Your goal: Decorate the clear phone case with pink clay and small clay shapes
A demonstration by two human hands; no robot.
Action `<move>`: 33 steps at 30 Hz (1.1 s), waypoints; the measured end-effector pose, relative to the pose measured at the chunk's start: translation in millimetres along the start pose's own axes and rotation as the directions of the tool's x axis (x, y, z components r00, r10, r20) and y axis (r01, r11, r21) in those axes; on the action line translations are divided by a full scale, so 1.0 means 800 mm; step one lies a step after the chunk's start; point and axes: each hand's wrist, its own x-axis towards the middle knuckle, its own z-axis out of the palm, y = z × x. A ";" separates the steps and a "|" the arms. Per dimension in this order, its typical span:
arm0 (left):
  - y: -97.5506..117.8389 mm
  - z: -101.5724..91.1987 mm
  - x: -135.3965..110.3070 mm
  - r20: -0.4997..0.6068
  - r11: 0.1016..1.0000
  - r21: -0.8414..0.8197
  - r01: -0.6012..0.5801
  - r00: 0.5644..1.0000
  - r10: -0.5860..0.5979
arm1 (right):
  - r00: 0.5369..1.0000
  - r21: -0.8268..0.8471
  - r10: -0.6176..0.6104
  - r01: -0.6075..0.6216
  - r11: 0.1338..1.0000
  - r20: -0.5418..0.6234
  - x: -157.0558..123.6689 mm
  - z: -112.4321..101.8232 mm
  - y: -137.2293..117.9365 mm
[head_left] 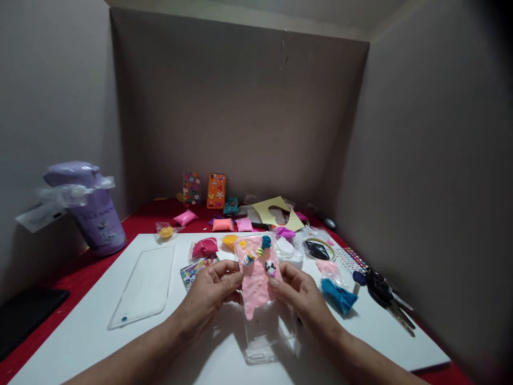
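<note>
– Left hand first: what has it got?
– It pinches the left edge of a clear phone case, thumb in front. The right hand is clamped on the opposite edge, so the case stands tilted between the two.
– And on the case?
– Pink clay over its upper part, ending in a drip between the hands. A white cat-face charm sits just above the right thumb, with a blue rose higher up.
– Around them?
– Just beyond the left hand lies a patterned card, then a red packet. Left of that hand, a second case lies flat. Right of the right hand sits a blue packet; farther right, keys.
– Farthest out?
– Well beyond the left hand, an orange case stands upright.
</note>
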 end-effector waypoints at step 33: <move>-0.012 -0.008 0.005 0.036 0.996 0.070 -0.052 0.998 0.049 | 0.996 0.060 0.062 -0.058 0.997 -0.057 -0.008 0.007 -0.005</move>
